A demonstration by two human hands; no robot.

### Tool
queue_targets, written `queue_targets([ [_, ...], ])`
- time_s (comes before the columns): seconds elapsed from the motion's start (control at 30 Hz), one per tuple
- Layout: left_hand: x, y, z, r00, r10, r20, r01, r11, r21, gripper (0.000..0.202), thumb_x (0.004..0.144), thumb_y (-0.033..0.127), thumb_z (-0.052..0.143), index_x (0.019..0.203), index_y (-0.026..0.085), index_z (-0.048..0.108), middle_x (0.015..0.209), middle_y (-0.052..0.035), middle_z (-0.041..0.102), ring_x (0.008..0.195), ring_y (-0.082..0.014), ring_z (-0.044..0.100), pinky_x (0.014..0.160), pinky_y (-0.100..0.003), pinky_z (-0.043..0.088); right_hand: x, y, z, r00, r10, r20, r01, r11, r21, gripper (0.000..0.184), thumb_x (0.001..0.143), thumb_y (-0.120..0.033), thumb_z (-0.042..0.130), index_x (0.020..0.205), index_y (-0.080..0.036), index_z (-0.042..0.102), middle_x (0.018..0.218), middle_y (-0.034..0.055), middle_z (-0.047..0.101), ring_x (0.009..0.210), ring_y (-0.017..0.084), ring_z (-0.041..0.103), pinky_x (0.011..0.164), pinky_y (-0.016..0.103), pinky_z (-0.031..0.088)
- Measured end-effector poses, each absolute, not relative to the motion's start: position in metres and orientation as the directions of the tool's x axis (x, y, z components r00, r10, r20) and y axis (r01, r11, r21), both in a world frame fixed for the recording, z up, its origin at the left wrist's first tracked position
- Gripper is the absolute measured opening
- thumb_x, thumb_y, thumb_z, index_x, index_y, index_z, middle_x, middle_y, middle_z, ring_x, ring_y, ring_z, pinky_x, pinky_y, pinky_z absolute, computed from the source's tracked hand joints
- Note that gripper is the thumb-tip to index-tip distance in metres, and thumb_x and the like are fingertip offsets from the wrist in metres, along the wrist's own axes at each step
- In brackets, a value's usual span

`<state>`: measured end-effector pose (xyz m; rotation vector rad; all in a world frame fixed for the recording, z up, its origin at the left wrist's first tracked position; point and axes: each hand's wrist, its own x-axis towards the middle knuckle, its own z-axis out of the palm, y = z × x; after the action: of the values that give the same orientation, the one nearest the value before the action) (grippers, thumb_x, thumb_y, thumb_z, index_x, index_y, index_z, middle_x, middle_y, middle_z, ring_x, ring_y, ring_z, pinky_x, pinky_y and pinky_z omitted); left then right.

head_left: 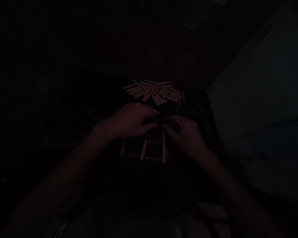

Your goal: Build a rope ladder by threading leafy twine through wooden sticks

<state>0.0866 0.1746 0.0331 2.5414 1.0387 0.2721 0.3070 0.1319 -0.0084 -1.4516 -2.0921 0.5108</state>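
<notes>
The view is very dark. My left hand (135, 119) is closed, with a short wooden stick (153, 110) jutting out past its fingers. Close by on the right, my right hand (185, 130) has its thumb and fingers curled together; what lies in its pinch is too dark to make out. Its thumb is by the top end of another wooden stick (164, 148). That stick lies in a spaced row with a middle stick (143, 150) and a left stick (123, 147), and thin cord (154, 158) runs between their lower ends.
Beyond my hands lies a loose pile of wooden sticks (155, 91), several with a hole near the end. Pale cord (196, 105) trails over the dark surface at right. A light panel or wall (258, 79) slants along the right side.
</notes>
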Motion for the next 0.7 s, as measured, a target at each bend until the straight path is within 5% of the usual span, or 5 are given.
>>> queue_targets([
  [0.27, 0.073, 0.178, 0.040, 0.709, 0.682, -0.179, 0.666, -0.566, 0.485, 0.013, 0.085, 0.029, 0.067, 0.090, 0.025, 0.078, 0.088, 0.0015, 0.074, 0.075, -0.0140, 0.064, 0.066, -0.023, 0.042, 0.300, 0.124, -0.014, -0.464, 0.821, 0.334, 0.656, 0.571, -0.492, 0.013, 0.090, -0.027, 0.071, 0.100, -0.020, 0.074, 0.097, 0.0069, 0.063, 0.095, 0.021, 0.060, 0.082, 0.034, 0.049],
  [0.7, 0.077, 0.177, 0.035, 0.722, 0.649, -0.241, 0.658, -0.536, 0.529, 0.013, 0.085, 0.030, 0.066, 0.082, 0.021, 0.076, 0.078, 0.0009, 0.071, 0.064, -0.0111, 0.059, 0.055, -0.021, 0.036, 0.291, 0.121, -0.024, -0.495, 0.820, 0.287, 0.672, 0.571, -0.471, 0.013, 0.093, -0.028, 0.069, 0.103, -0.025, 0.077, 0.101, 0.0063, 0.065, 0.097, 0.023, 0.057, 0.085, 0.038, 0.042],
])
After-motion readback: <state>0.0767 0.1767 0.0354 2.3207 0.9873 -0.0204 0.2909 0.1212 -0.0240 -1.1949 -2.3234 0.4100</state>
